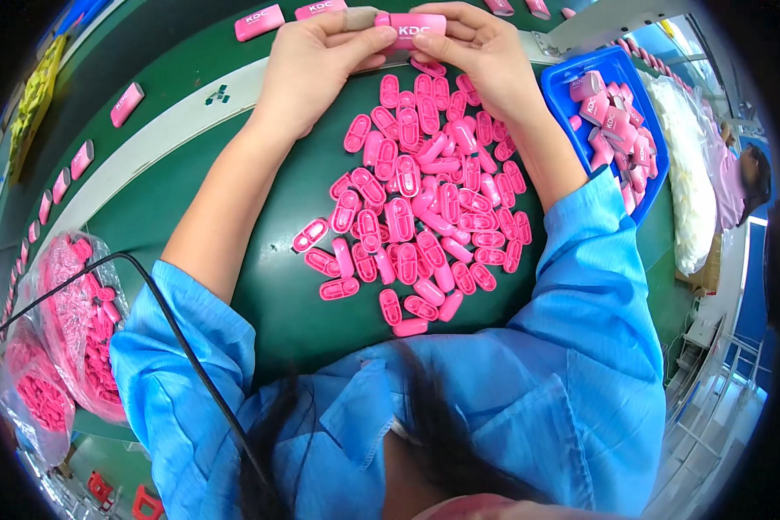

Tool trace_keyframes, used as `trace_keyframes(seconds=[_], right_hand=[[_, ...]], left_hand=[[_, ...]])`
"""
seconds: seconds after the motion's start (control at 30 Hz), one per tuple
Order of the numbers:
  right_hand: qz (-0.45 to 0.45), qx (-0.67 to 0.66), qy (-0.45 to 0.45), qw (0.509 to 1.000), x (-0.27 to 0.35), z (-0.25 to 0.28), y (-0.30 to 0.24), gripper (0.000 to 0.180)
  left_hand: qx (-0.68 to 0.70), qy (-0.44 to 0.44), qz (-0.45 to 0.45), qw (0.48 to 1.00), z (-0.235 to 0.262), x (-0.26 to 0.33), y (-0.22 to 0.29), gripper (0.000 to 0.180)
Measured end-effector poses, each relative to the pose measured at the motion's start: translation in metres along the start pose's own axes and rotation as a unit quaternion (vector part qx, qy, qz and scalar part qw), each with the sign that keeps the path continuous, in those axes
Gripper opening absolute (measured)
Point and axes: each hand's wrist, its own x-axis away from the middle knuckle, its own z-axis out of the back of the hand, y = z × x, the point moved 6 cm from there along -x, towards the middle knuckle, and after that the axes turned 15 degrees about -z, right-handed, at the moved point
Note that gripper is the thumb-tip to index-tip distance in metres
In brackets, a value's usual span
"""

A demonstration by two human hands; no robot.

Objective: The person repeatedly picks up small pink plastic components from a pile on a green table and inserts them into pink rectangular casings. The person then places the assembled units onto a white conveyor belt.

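Note:
At the far edge of the green work surface, both hands grip one pink plastic housing [418, 28] with white print. My left hand [316, 65] pinches its left end between thumb and fingers, and a greyish cover shows on one finger. My right hand [494, 65] closes round the right end, thumb on the front face. Just below the hands spreads a heap of small pink oval end caps [407, 173], some with the hollow side up, others with the smooth back up. One cap [428, 67] lies nearest to the held housing, under it.
A blue bin [556, 87] of pink housings stands at the right, beside a white bagged bundle [680, 173]. More housings [127, 104] sit on the green belt beyond the pale rail [169, 130]. Clear bags of pink parts [69, 321] and a black cable [178, 325] are at the left.

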Motion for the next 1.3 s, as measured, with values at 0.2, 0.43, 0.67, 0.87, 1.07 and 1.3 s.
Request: trace_keyframes(seconds=[0.2,0.43,0.67,0.87,1.07,1.3], right_hand=[[-0.007,-0.016,-0.041,0.999,0.003,-0.001,-0.005,0.028],[0.072,0.131,0.04,0.988,0.005,0.005,-0.015,0.037],[0.093,0.194,0.039,0.976,0.007,0.007,-0.021,0.037],[0.113,0.191,0.059,0.973,0.015,-0.007,-0.025,0.035],[0.021,0.198,0.11,0.974,-0.05,0.025,-0.015,0.033],[0.233,0.582,0.37,0.685,-0.074,0.087,-0.048,0.035]], left_hand=[[-0.041,-0.077,-0.052,0.995,-0.004,0.001,0.015,0.03],[-0.182,-0.034,-0.142,0.973,-0.008,0.004,0.022,0.033],[-0.359,-0.033,-0.254,0.897,-0.019,0.013,0.039,0.024],[-0.444,-0.031,-0.301,0.843,-0.028,0.018,0.039,0.018],[-0.526,-0.039,-0.375,0.762,-0.025,0.007,0.06,0.031],[-0.468,-0.268,-0.221,0.813,-0.042,-0.027,0.02,0.039]])
